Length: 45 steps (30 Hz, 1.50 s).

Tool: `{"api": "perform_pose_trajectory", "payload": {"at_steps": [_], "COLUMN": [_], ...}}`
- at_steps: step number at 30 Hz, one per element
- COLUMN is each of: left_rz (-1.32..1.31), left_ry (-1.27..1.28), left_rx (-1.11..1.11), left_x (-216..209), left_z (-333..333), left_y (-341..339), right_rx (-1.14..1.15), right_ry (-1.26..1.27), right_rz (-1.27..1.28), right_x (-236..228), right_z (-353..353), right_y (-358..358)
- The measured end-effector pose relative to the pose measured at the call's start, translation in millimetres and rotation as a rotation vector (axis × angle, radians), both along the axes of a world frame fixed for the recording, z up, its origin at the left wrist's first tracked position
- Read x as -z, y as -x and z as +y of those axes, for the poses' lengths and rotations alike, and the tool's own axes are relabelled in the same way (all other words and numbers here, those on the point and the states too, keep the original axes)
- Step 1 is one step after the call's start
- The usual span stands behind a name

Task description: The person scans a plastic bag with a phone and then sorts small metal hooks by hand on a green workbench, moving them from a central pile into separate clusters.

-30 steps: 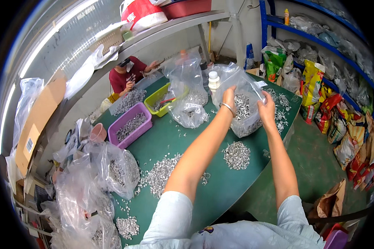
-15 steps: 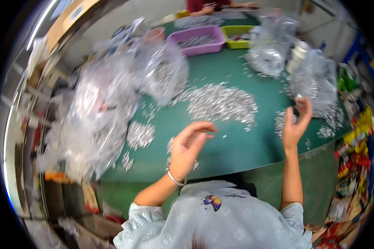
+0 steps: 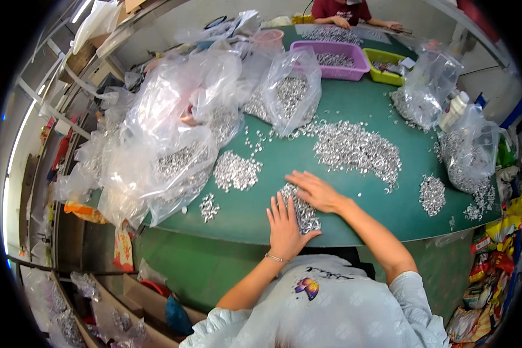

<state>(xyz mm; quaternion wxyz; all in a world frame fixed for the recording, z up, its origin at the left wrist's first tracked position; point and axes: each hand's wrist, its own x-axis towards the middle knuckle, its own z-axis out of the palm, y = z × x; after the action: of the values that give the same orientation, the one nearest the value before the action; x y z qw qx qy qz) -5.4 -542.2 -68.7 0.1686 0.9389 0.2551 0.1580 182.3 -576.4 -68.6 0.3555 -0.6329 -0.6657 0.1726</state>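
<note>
A small pile of shiny silver metal pieces (image 3: 305, 216) lies near the front edge of the green table. My left hand (image 3: 287, 229) rests along the pile's left side, fingers stretched out and spread. From the far right side my right hand (image 3: 318, 192) reaches over the pile's top, its fingers extended and touching the pieces. Neither hand grips anything. The pieces look like small rings or clips, too small to tell exactly. A larger heap of the same pieces (image 3: 356, 148) spreads beyond my right hand. Another pile (image 3: 236, 170) lies to the left of my hands.
Clear plastic bags of metal pieces (image 3: 182, 156) crowd the left side. More bags (image 3: 470, 145) and a white bottle (image 3: 455, 110) stand right. A purple basin (image 3: 339, 71) and a lime-green basin (image 3: 383, 75) sit at the back, near a person in a dark red shirt (image 3: 330, 8).
Both hands were raised apart above the table; now they are down around the small pile. My right hand has come leftward from the right side. The view has shifted left.
</note>
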Motion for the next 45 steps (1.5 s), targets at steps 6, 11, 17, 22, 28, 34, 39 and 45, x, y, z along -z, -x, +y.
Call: {"api": "perform_pose_trajectory", "payload": {"at_steps": [6,11,17,22,28,34,39,45], "left_rz": [-0.039,-0.051,-0.199,-0.405,-0.1,-0.088,-0.407,-0.243], "left_ry": [0.033,0.059,0.113,1.229,2.569,2.684,2.845,2.772], "left_rx": [-0.009,0.045,0.091,0.245,0.144,0.304,0.326,-0.323], "left_x": [6.1,8.0,-11.1,-9.7,37.1,48.6,63.3,52.6], "left_z": [8.0,14.6,9.3,-33.1,-31.7,-37.1,-42.0,-45.5], "left_y": [-11.9,-29.0,-27.3,42.4,28.5,20.0,15.5,16.2], "right_rx": [0.024,0.194,0.188,0.224,0.277,0.221,0.163,-0.015], "right_ry": [0.025,0.075,0.004,0.017,0.026,0.043,0.082,0.022], "right_rz": [0.017,0.126,-0.039,-0.022,-0.028,-0.044,-0.064,0.018], "right_x": [-3.6,-9.3,-8.8,-9.0,-14.9,-14.4,-20.5,-12.0], "right_z": [-31.3,-54.6,-63.3,-85.3,-88.5,-109.4,-131.4,-145.1], "right_y": [9.3,14.5,12.0,17.2,27.3,41.2,63.7,84.9]}}
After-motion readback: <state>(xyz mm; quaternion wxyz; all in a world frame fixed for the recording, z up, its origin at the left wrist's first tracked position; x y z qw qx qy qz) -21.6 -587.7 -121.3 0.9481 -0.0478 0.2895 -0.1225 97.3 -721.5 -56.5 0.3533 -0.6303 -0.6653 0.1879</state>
